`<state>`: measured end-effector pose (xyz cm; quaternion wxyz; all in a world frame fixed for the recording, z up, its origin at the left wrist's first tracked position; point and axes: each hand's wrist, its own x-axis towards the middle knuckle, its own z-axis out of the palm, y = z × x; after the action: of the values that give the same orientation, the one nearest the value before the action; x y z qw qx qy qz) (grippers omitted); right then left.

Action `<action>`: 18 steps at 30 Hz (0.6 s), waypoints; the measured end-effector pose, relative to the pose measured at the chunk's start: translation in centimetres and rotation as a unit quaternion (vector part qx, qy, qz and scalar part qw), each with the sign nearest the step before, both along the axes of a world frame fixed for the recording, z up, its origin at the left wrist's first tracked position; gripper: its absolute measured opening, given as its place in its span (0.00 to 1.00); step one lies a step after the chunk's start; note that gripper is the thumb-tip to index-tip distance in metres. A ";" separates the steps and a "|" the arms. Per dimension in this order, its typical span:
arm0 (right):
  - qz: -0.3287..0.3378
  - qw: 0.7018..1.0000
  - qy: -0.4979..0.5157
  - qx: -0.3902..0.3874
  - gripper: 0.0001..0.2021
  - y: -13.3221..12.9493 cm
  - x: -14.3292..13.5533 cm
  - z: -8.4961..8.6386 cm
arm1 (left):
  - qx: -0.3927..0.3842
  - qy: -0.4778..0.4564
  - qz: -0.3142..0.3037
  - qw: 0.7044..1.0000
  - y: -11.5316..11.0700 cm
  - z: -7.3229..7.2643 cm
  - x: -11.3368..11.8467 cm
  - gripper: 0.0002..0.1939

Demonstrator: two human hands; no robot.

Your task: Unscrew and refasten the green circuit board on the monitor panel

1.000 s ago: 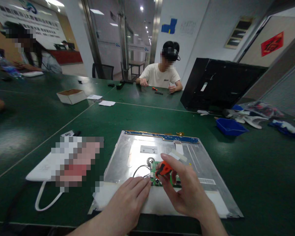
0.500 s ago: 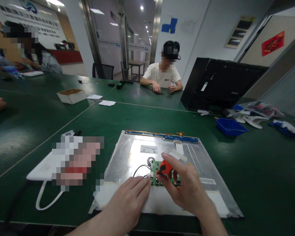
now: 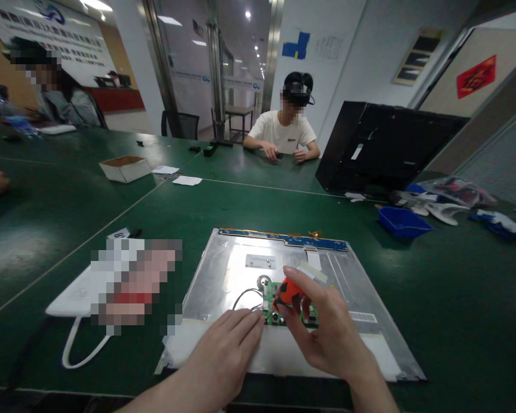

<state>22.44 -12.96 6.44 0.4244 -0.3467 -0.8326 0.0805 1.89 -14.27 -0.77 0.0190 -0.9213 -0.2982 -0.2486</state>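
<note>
Pinching orange-black tool [image 3: 290, 291] over green board [image 3: 272, 288]: right hand [image 3: 329, 327]. Left hand [image 3: 226, 350] at board's edge, grip unclear. Board on metal panel [image 3: 217, 287], wires [image 3: 242, 294] reaching it; fastening unreadable.

Both bare forearms enter from the near edge and angle inward. The left hand [image 3: 227, 347] is low with its back turned up, fingers close together, slightly bent and directed forward and to the right. The right hand [image 3: 327, 330] is angled inward from the right, its index finger [image 3: 303, 284] arched above the thumb [image 3: 293, 327] in a rounded grip, the other fingers curled in behind. The two hands are near each other, not touching.
</note>
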 end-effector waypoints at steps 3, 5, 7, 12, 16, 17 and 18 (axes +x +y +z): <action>-0.014 1.000 -0.004 0.005 0.29 0.2 -0.1 -0.1 | 0.001 0.003 -0.003 1.000 0.0 -0.1 0.0 0.25; -0.019 1.000 -0.007 0.003 0.29 0.2 -0.1 -0.1 | 0.000 0.002 -0.001 1.000 0.0 -0.1 0.0 0.25; -0.020 1.000 -0.010 0.002 0.28 0.2 -0.1 -0.1 | -0.001 0.000 0.002 1.000 0.0 -0.2 0.0 0.24; -0.010 1.000 -0.006 -0.006 0.29 0.0 0.1 0.0 | -0.003 0.001 0.000 1.000 0.0 0.0 0.0 0.25; 0.002 1.000 0.004 -0.013 0.30 -0.1 0.1 0.1 | -0.010 0.007 0.003 1.000 0.0 0.2 0.0 0.27; -0.001 1.000 0.004 -0.014 0.30 -0.1 0.1 0.1 | -0.010 0.007 0.004 1.000 0.0 0.3 0.0 0.27; -0.003 1.000 0.003 -0.014 0.30 -0.1 0.1 0.1 | -0.010 0.008 0.003 1.000 0.0 0.3 0.0 0.26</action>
<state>22.59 -13.09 6.52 0.4224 -0.3550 -0.8290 0.0917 1.89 -14.29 -0.45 0.0129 -0.9225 -0.3032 -0.2387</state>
